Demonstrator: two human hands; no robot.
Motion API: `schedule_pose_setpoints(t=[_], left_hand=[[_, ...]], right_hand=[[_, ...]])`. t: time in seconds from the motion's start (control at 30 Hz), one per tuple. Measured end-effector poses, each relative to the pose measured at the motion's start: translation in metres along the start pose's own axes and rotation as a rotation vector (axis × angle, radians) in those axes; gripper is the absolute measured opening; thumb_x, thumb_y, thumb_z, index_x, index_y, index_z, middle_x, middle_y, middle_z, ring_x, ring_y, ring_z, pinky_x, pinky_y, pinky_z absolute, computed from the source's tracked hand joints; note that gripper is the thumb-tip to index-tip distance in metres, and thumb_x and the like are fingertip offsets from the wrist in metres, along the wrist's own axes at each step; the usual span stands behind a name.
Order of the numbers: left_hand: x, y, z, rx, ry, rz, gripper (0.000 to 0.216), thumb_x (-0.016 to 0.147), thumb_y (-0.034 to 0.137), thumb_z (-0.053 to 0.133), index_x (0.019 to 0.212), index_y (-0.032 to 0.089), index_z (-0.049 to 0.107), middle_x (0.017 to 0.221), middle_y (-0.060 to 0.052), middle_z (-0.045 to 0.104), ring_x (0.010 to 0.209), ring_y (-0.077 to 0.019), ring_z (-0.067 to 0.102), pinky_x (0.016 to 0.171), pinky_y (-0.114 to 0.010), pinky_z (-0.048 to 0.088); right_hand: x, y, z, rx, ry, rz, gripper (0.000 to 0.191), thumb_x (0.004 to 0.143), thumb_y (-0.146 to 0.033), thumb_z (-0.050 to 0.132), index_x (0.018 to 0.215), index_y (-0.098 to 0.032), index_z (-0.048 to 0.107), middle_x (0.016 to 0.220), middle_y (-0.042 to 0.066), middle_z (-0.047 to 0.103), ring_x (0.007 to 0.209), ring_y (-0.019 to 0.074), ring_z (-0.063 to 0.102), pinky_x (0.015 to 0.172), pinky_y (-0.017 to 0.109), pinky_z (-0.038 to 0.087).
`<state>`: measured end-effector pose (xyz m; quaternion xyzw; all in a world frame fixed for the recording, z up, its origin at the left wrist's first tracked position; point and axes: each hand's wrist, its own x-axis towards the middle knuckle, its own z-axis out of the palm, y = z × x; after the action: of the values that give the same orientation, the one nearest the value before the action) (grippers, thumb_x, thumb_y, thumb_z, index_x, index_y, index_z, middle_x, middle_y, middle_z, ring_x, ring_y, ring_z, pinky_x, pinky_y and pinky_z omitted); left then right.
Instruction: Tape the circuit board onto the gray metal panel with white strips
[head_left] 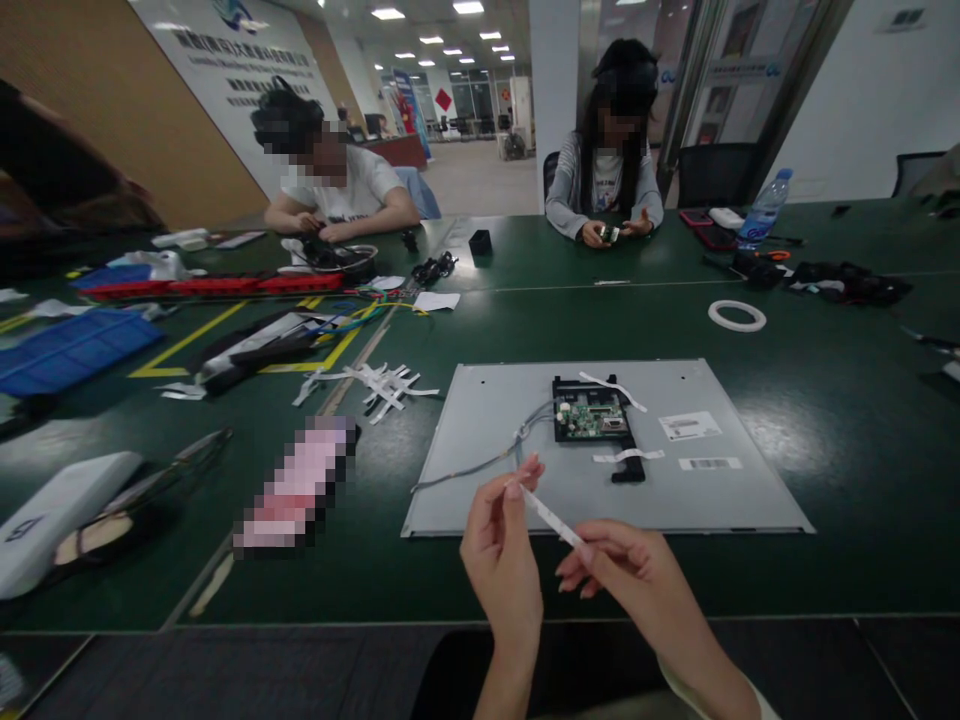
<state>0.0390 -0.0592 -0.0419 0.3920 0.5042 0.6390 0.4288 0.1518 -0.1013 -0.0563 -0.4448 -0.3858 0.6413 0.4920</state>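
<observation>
A short strip of white tape is stretched between my two hands, above the near edge of a grey metal panel. My left hand pinches its upper left end between thumb and finger. At the lower right end, my right hand pinches it the same way. On the panel lies a black bracket with a green circuit board. One tape strip crosses the bracket's lower part and another lies over its top. A grey cable runs left from the board.
A pile of white strips and a phone lie left of the panel. Behind it is a white tape roll. A white power bank and blue tray are far left. Two people sit across the green table.
</observation>
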Motion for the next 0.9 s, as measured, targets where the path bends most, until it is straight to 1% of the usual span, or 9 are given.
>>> schedule_pose_setpoints(t=[0.1,0.17,0.27,0.33,0.43,0.57,0.63,0.77,0.9], left_hand=[[0.001,0.001,0.003,-0.055,0.003,-0.023,0.018,0.086,0.034,0.059,0.093,0.018,0.064,0.121,-0.008,0.063,0.099,-0.0207,0.065,0.090,-0.032,0.049],[0.003,0.002,0.005,-0.078,-0.001,-0.044,0.023,0.086,0.036,0.059,0.104,0.021,0.063,0.129,-0.007,0.058,0.100,-0.0192,0.065,0.088,-0.030,0.049],[0.010,0.003,0.003,-0.163,-0.021,-0.099,0.044,0.087,0.039,0.056,0.130,0.031,0.046,0.130,-0.007,0.057,0.098,-0.0174,0.066,0.087,-0.031,0.049],[0.014,0.002,0.000,-0.219,-0.028,-0.150,0.049,0.088,0.043,0.054,0.133,0.030,0.040,0.124,-0.009,0.061,0.095,-0.0173,0.066,0.085,-0.032,0.050],[0.016,0.000,-0.004,-0.258,-0.069,-0.248,0.045,0.087,0.047,0.053,0.123,0.020,0.050,0.109,-0.011,0.067,0.089,-0.0187,0.067,0.080,-0.031,0.051],[0.008,-0.003,-0.004,-0.260,-0.193,-0.327,0.042,0.083,0.050,0.057,0.103,0.014,0.062,0.083,-0.009,0.072,0.079,-0.0199,0.069,0.077,-0.032,0.053],[0.004,-0.003,-0.004,-0.224,-0.196,-0.288,0.032,0.080,0.043,0.064,0.094,0.014,0.066,0.079,-0.007,0.072,0.076,-0.0183,0.069,0.076,-0.029,0.053],[0.001,-0.001,-0.003,-0.167,-0.062,-0.121,0.012,0.074,0.027,0.073,0.079,0.017,0.069,0.078,-0.002,0.072,0.071,-0.0158,0.068,0.070,-0.025,0.055],[-0.006,0.005,-0.001,-0.100,0.000,-0.041,0.007,0.076,0.025,0.071,0.078,0.019,0.071,0.079,-0.001,0.074,0.068,-0.0159,0.069,0.069,-0.025,0.056]], right_hand=[[-0.001,-0.002,0.003,-0.002,0.017,0.005,0.034,0.082,-0.048,0.062,0.086,-0.016,0.071,0.077,0.009,0.072,0.067,0.0166,0.068,0.059,0.025,0.051],[-0.002,-0.004,0.004,0.012,0.055,0.014,0.035,0.080,-0.050,0.063,0.085,-0.016,0.071,0.077,0.008,0.072,0.066,0.0171,0.068,0.058,0.026,0.052],[-0.004,-0.004,0.003,0.016,0.111,0.016,0.036,0.078,-0.051,0.065,0.082,-0.016,0.070,0.075,0.008,0.072,0.064,0.0170,0.067,0.055,0.024,0.051],[-0.005,-0.005,0.001,0.001,0.142,0.000,0.035,0.078,-0.051,0.065,0.082,-0.017,0.070,0.073,0.008,0.072,0.063,0.0166,0.067,0.054,0.024,0.050],[-0.007,-0.006,0.001,-0.028,0.167,-0.043,0.032,0.080,-0.049,0.063,0.084,-0.018,0.069,0.074,0.007,0.072,0.064,0.0164,0.067,0.056,0.024,0.052],[-0.006,-0.002,0.003,-0.094,0.159,-0.074,0.030,0.084,-0.046,0.060,0.090,-0.018,0.069,0.079,0.007,0.072,0.070,0.0167,0.068,0.060,0.025,0.053],[-0.005,0.002,0.003,-0.127,0.143,-0.067,0.030,0.085,-0.046,0.059,0.091,-0.018,0.069,0.080,0.007,0.072,0.071,0.0170,0.068,0.061,0.025,0.053],[-0.003,0.007,0.001,-0.128,0.103,-0.009,0.032,0.084,-0.046,0.059,0.096,-0.017,0.068,0.089,0.010,0.072,0.076,0.0196,0.069,0.063,0.028,0.055],[-0.003,0.003,-0.006,-0.102,0.093,0.018,0.042,0.085,-0.046,0.057,0.117,-0.019,0.060,0.107,0.012,0.069,0.087,0.0231,0.069,0.068,0.032,0.057]])
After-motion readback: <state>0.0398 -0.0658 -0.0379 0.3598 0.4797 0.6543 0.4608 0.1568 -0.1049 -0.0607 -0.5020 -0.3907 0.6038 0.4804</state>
